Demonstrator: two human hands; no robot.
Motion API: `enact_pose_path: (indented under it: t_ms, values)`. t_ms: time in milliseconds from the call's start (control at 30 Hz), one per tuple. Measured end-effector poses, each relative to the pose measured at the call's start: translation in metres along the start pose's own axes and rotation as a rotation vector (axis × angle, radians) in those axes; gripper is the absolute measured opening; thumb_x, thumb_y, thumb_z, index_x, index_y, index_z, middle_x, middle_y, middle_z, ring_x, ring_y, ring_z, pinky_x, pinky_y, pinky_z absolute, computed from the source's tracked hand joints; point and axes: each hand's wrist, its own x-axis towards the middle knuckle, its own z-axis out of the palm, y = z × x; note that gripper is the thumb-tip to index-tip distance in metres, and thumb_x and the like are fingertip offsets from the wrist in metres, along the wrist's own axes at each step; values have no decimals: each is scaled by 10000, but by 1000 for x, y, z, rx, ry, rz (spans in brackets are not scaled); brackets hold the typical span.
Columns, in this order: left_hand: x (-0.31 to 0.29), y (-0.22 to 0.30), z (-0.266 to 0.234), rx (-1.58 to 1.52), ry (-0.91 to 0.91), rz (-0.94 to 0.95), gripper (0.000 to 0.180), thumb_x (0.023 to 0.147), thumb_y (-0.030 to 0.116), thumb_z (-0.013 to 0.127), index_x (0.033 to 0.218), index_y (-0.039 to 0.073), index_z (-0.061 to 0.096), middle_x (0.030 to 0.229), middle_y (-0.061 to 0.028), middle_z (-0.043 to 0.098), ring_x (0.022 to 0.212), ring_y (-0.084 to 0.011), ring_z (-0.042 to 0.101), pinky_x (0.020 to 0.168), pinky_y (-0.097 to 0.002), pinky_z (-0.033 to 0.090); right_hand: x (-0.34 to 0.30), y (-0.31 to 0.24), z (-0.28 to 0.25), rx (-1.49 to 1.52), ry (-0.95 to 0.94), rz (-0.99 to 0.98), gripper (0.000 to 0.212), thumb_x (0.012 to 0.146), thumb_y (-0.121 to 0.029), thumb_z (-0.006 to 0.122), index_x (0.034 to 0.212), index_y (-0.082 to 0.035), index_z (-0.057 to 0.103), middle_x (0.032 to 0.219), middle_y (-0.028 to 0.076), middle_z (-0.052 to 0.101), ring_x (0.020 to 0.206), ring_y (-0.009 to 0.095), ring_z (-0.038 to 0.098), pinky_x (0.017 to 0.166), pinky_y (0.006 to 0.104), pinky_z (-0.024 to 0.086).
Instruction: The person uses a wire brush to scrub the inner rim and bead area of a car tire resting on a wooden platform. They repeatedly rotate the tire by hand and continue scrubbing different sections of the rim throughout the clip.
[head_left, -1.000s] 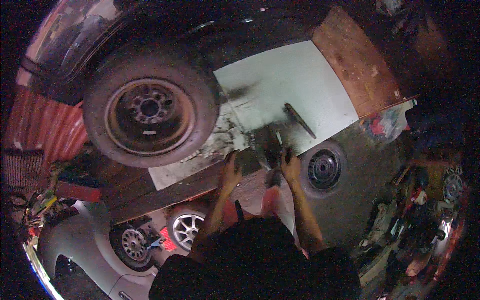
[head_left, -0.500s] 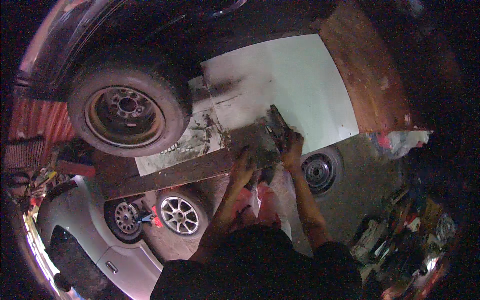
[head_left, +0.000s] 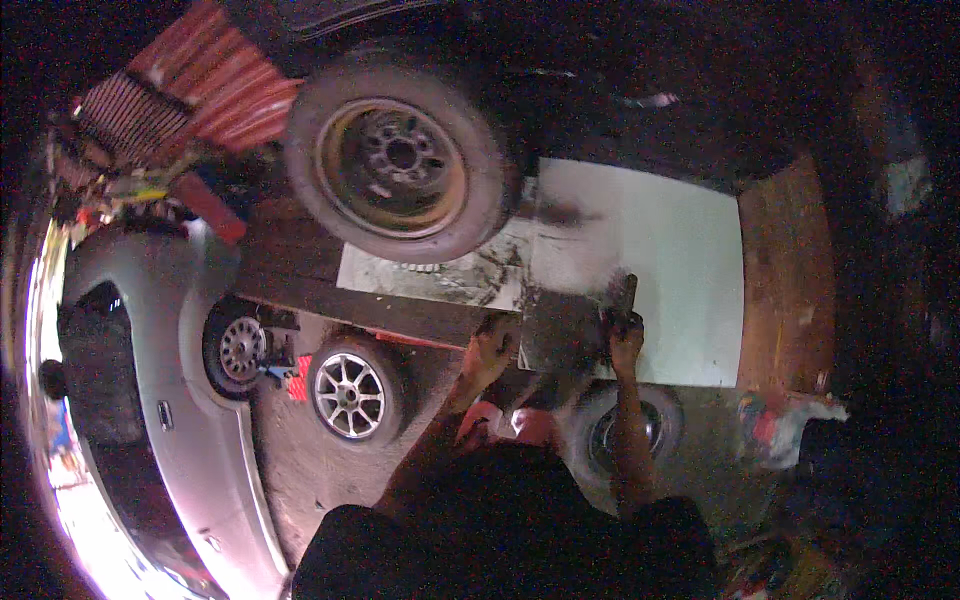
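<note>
My right hand (head_left: 626,342) is closed around a dark, oblong, brush-like tool (head_left: 629,291), its exact kind too dim to tell. That tool rests over the pale sheet (head_left: 688,290), beside a dark square patch or plate (head_left: 562,328) at the sheet's near left part. My left hand (head_left: 487,354) is left of the dark square, by the near edge of the boards. Its fingers look curled, and shadow hides what they hold, if anything. Black smudges cover the stained left part of the sheet (head_left: 440,277).
A raised tyre with a rusty wheel (head_left: 400,165) juts over the boards at far left. Below stand a silver-spoked wheel (head_left: 348,396) and another wheel (head_left: 622,430). A silver car (head_left: 190,400) is at left; brown wood (head_left: 788,280) borders the sheet on the right.
The view has swung, shifting the surroundings. My left hand has moved away from the dark square toward the left. The right hand still holds the dark tool.
</note>
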Motion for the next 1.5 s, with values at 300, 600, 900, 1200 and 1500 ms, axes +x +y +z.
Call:
enact_pose_path:
  t_ms: [300,600,900,1200,1500]
  values:
    - [-64,-29,-88,-140,424,264,428,850,74,710,1264,8,622,1221,-254,651,1074,-464,638,891,-484,532,-54,-135,123,234,-418,107,592,1003,-363,671,1448,-35,459,1157,113,628,1009,185,571,842,350,464]
    - [-39,-109,-172,133,397,334,440,851,62,696,1282,27,618,1220,-231,661,1115,-430,646,923,-464,526,-93,-138,239,-19,-311,-215,597,986,-278,720,1456,-55,427,904,31,667,669,106,569,586,319,461]
    - [52,-120,-326,198,451,553,510,855,111,705,1356,90,612,1476,-174,528,1424,-390,436,1176,-543,344,22,-339,274,-794,-51,-587,774,943,-321,716,1595,-214,313,836,196,726,673,430,681,587,511,506]
    - [135,-75,-405,548,393,452,867,799,273,765,1585,262,399,1736,-34,152,1597,-327,125,1192,-752,47,103,-419,246,-1356,-169,-505,591,1008,-288,516,1579,-375,391,1272,270,637,949,448,709,712,554,585]
    - [131,-87,-398,635,345,389,985,810,195,753,1643,360,253,1749,-2,92,1596,-379,75,1170,-784,11,74,-353,277,-1195,-136,-285,612,891,-204,605,1485,-333,532,1025,225,725,812,405,735,681,527,590]
